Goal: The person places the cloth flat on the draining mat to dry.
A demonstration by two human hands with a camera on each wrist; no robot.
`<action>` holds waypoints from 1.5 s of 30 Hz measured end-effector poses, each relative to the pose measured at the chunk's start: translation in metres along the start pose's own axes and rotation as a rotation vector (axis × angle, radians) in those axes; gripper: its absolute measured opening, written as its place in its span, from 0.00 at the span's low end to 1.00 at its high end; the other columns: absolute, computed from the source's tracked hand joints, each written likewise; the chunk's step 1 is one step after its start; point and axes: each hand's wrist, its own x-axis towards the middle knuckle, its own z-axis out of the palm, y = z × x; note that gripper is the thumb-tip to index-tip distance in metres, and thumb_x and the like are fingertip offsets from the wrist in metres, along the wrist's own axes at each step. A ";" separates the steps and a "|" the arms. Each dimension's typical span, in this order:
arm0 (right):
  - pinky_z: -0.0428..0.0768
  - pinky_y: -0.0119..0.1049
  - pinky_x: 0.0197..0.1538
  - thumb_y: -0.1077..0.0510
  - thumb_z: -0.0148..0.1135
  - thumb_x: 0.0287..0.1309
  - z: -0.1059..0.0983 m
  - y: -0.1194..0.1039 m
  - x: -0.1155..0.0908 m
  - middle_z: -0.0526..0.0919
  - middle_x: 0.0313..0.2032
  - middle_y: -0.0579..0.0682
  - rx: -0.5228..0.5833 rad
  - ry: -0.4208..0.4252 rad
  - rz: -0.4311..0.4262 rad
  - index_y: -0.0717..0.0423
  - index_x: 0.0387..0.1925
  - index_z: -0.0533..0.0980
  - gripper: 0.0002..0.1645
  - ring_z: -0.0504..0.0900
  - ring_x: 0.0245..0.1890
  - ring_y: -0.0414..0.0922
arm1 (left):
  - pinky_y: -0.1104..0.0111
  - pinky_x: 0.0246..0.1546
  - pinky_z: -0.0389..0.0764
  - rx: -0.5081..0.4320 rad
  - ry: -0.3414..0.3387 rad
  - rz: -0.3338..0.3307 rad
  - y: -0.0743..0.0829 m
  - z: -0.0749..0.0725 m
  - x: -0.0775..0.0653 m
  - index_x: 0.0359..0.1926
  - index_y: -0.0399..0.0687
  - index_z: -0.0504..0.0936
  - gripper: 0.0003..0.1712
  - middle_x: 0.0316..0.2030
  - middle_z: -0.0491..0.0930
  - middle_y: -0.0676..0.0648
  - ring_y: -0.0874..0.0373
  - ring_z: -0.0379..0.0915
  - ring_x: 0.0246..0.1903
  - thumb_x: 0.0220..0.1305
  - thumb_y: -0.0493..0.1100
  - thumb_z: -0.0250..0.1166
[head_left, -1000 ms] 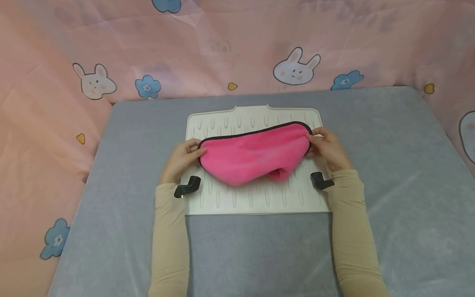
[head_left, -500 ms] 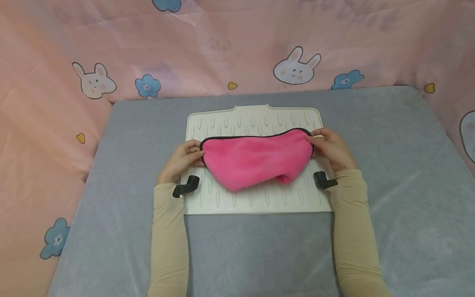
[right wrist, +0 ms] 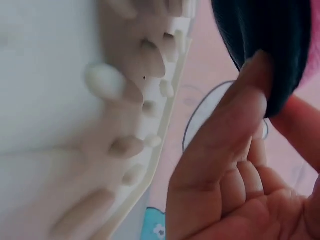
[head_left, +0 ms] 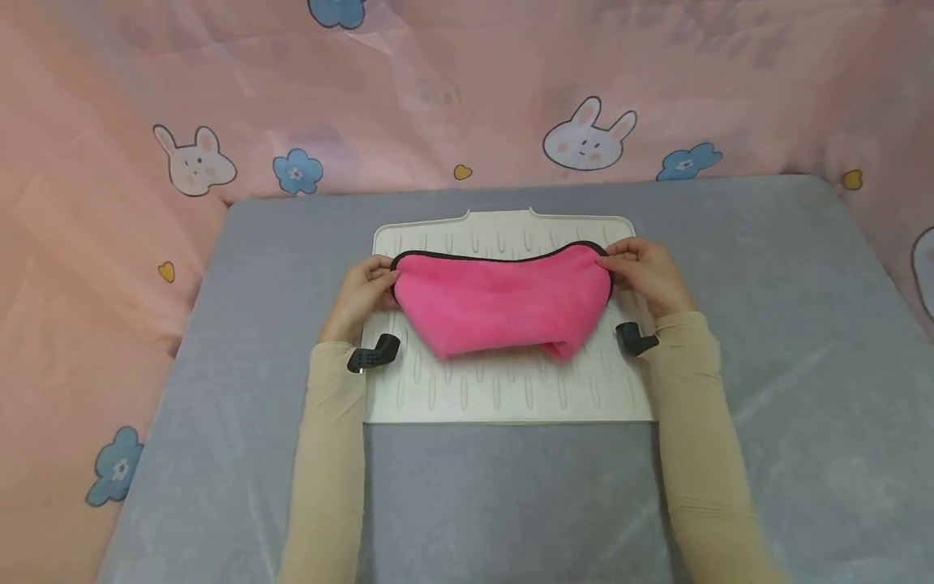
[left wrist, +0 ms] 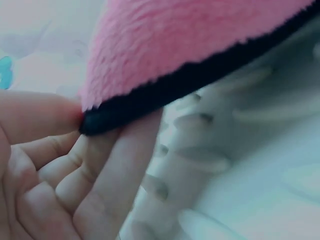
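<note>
A bright pink fleecy cloth [head_left: 503, 304] with a black bound edge hangs between my two hands over a white ribbed board [head_left: 467, 397]. My left hand [head_left: 360, 294] pinches its left upper corner between thumb and fingers; the left wrist view shows the black edging [left wrist: 150, 97] caught there. At the opposite upper corner, my right hand [head_left: 648, 274] pinches the cloth the same way, with the dark edging [right wrist: 270, 50] between thumb and fingers in the right wrist view. The cloth's top edge sags slightly in the middle, and its lower right part is folded under.
The board lies on a grey cloth-covered table [head_left: 511, 503], its raised oblong ribs showing around the cloth. A pink curtain [head_left: 379, 97] printed with rabbits and flowers hangs behind and to the left. Small black devices [head_left: 375, 354] sit at both wrists.
Both hands have moved slightly up and away from the body with the cloth over the last half second. The cloth's lower edge now hangs straighter. Both corners stay pinched throughout.
</note>
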 end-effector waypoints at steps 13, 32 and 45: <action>0.68 0.24 0.23 0.59 0.63 0.58 0.018 -0.007 0.027 0.75 0.20 0.43 -0.267 0.258 -0.015 0.69 0.35 0.74 0.13 0.68 0.17 0.30 | 0.79 0.21 0.72 0.199 0.302 -0.008 -0.002 0.017 0.040 0.48 0.27 0.75 0.14 0.38 0.80 0.37 0.69 0.69 0.17 0.67 0.35 0.56; 0.72 0.30 0.31 0.53 0.60 0.59 0.009 -0.006 0.025 0.79 0.31 0.56 -0.361 0.022 0.088 0.74 0.48 0.73 0.26 0.72 0.24 0.36 | 0.68 0.47 0.77 0.055 0.163 -0.106 0.011 0.012 0.017 0.64 0.29 0.62 0.27 0.54 0.73 0.31 0.49 0.76 0.48 0.69 0.39 0.54; 0.79 0.26 0.36 0.55 0.55 0.65 0.000 0.000 -0.014 0.83 0.30 0.47 -0.158 -0.187 0.133 0.77 0.54 0.68 0.28 0.81 0.26 0.34 | 0.67 0.48 0.77 -0.040 -0.107 -0.147 -0.009 -0.003 -0.019 0.64 0.25 0.61 0.25 0.55 0.70 0.28 0.58 0.78 0.42 0.70 0.34 0.50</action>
